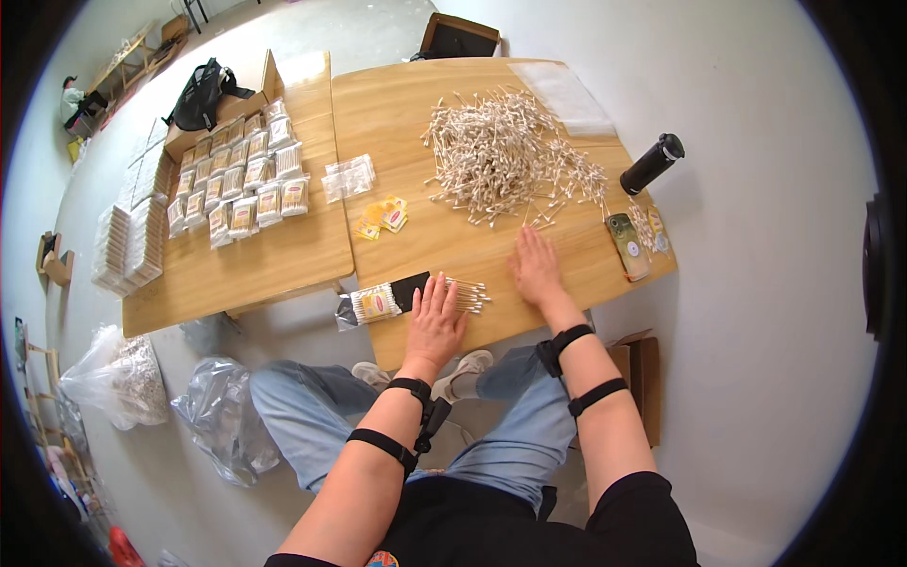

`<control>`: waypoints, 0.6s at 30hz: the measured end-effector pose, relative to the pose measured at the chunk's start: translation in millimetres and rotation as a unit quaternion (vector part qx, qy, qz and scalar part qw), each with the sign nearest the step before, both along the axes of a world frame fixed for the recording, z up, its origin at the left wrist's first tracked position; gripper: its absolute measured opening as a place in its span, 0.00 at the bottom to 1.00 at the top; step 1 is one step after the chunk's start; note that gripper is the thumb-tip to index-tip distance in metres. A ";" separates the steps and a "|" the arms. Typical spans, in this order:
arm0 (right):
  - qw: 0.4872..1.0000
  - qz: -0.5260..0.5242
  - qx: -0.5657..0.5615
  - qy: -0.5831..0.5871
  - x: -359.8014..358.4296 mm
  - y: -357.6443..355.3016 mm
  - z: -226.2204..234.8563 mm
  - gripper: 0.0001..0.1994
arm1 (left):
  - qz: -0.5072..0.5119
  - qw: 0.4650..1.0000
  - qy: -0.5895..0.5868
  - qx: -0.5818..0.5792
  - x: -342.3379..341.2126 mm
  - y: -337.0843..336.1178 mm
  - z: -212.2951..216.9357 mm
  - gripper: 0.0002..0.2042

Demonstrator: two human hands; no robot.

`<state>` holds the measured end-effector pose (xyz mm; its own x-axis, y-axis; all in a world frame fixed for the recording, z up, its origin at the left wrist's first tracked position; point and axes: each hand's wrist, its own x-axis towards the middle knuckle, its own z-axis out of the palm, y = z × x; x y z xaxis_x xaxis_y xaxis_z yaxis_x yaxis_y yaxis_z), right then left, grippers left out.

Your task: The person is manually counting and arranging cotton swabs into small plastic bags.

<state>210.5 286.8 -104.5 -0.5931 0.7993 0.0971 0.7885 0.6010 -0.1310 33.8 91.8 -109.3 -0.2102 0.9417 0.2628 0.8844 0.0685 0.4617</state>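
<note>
My left hand (435, 326) lies flat with stretched fingers at the table's near edge, over the end of a black flat strip (406, 289) and beside a small row of cotton swabs (470, 297). The strip reaches into a clear plastic bag (375, 303), which holds several swabs and a yellow-and-red label card. My right hand (538, 269) rests palm down on the wood, fingers extended toward the large loose pile of cotton swabs (496, 156). A few stray swabs lie just beyond its fingertips. Whatever is under either palm is hidden.
Label cards (383, 217) and flat clear bags (349, 178) lie left of the pile. Filled swab packets (241, 180) cover the left table, near a black bag (203, 94). A black bottle (652, 164) and a phone (627, 248) stand and lie at the right edge.
</note>
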 end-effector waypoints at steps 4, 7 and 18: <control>0.999 -0.020 -0.024 0.015 -47.9 -50.4 0.4 0.33 | 0.000 1.000 0.002 0.005 -1.0 2.2 0.2 0.30; 0.995 -0.020 -0.057 0.077 -80.1 -74.6 5.7 0.30 | -0.001 1.000 -0.007 0.000 -2.7 1.4 -0.4 0.30; 0.972 0.060 -0.039 0.225 -48.5 5.5 7.3 0.15 | -0.001 1.000 -0.006 -0.002 -0.7 -2.7 -0.1 0.31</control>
<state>162.0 292.3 -97.2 -0.5947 0.7417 0.3102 0.5653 0.6601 -0.4946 33.1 89.0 -109.3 -0.2118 0.9433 0.2556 0.8790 0.0695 0.4717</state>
